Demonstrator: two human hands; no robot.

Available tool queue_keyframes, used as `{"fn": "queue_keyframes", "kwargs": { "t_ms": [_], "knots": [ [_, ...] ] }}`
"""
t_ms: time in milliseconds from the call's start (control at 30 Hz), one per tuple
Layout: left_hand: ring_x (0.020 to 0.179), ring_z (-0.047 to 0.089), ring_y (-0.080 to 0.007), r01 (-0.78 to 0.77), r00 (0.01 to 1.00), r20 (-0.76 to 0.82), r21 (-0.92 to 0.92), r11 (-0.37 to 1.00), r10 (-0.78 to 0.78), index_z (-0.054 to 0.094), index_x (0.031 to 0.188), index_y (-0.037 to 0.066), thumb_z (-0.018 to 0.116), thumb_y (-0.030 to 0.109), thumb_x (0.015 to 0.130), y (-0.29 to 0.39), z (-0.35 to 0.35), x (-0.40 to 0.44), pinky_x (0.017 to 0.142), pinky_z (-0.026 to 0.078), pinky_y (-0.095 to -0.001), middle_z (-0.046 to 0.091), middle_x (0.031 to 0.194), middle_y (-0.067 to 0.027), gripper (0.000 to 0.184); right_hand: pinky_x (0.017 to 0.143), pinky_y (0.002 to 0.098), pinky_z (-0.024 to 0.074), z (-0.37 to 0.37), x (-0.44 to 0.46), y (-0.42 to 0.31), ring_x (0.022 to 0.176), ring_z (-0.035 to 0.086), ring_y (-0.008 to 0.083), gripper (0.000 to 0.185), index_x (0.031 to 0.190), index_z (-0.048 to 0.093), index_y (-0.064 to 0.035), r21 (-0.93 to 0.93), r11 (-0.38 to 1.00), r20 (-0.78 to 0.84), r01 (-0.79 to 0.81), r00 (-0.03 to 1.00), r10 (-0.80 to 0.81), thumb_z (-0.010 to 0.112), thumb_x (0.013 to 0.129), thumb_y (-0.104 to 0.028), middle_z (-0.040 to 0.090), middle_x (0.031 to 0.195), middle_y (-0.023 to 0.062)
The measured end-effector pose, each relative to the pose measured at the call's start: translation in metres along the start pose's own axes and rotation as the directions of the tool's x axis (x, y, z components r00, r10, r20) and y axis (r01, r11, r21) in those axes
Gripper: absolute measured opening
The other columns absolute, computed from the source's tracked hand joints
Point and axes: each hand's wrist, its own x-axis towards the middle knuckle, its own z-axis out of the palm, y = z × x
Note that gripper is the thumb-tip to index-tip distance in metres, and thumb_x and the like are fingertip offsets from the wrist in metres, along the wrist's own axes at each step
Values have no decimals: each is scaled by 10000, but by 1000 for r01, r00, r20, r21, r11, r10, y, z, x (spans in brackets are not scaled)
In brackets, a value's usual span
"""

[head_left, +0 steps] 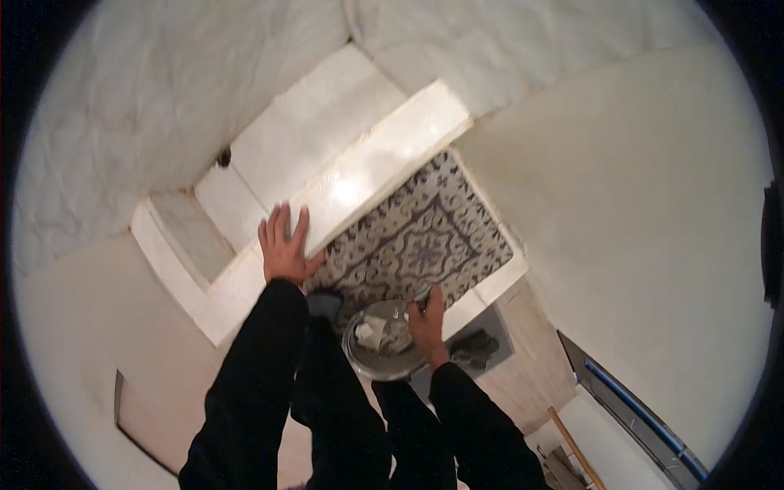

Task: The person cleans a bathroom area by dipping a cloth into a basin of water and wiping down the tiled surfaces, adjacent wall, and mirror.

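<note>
My left hand (284, 247) rests with spread fingers on the white tiled ledge (384, 159). Curled at the rim of a round metal basin (354, 360), my right hand (426, 320) grips a small greyish thing (422, 292) that I cannot make out. Inside the basin lie a pale whitish lump (371, 333) and some greyish material. The basin stands at the near edge of a floor mat or patterned tile (425, 245), close to my legs.
Beyond the ledge is a white tiled recess with a dark drain-like spot (224, 157) at its corner. A grey mat (500, 346) with a dark object (474, 349) lies right of the basin. Walls stand close by; a wooden stick (576, 447) is at lower right.
</note>
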Motion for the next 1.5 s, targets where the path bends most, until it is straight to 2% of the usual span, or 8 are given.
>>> {"fn": "queue_keyframes", "kwargs": {
  "t_ms": [300,600,833,1100,1200,1267,1333,1500],
  "knots": [
    [1451,278,-424,-11,995,94,19,1000,9,443,1483,161,887,402,527,-5,0,1,1149,194,-651,383,1504,-264,1081,833,413,523,-150,163,-268,1032,597,327,405,1168,682,-26,-451,629,-466,633,435,-771,693,775,75,593,1157,169],
    [1408,336,-457,-23,997,76,16,1000,21,526,1404,129,857,515,534,-13,14,-1,1117,209,-678,414,1477,-287,1008,839,379,412,-238,188,-397,983,552,246,354,1095,751,-159,-944,283,-295,170,-49,-954,693,769,-33,648,1107,59],
    [1472,153,-456,17,925,379,41,999,-31,376,1508,96,779,618,667,-13,0,6,1132,136,-684,243,1561,-308,1068,840,357,344,-247,188,-416,1030,517,201,284,1082,759,-216,-988,141,-139,-66,-35,-990,692,810,-171,619,1107,-22],
    [1460,147,-492,-50,968,246,-13,999,52,345,1520,50,725,651,719,-22,24,-3,1134,86,-713,210,1553,-349,1071,1044,535,254,-306,143,-559,1293,452,256,348,1185,722,-212,-890,307,-215,-338,-282,-935,617,864,-126,564,1329,7],
    [1481,106,-479,-32,960,277,-34,999,41,304,1545,56,677,677,752,-20,22,-4,1136,42,-720,183,1570,-347,1074,1173,600,103,-289,175,-554,1477,320,220,448,1329,646,-141,-834,180,-177,-522,-57,-983,635,893,-240,409,1555,25],
    [1502,52,-475,13,936,352,-94,996,21,253,1573,72,608,697,803,-17,10,0,1135,-1,-725,141,1599,-334,1054,1191,643,17,-262,188,-526,1513,270,173,492,1382,596,-109,-957,68,-125,-284,191,-974,601,916,-270,307,1631,38],
    [1478,206,-423,-54,865,501,123,991,-15,239,1586,102,530,603,927,8,-44,13,1166,173,-606,217,1612,-231,877,1205,622,30,-256,177,-505,1499,306,196,482,1395,587,-138,-969,-74,0,-235,297,-955,572,919,-210,367,1600,61],
    [1531,-5,-422,-15,552,825,156,988,-122,-31,1612,115,338,642,999,27,-109,52,1213,84,-588,17,1658,-241,889,1209,615,76,-321,128,-554,1505,298,214,481,1393,591,-200,-890,-44,-41,-453,178,-983,503,922,-153,366,1602,92]
  ]
}}
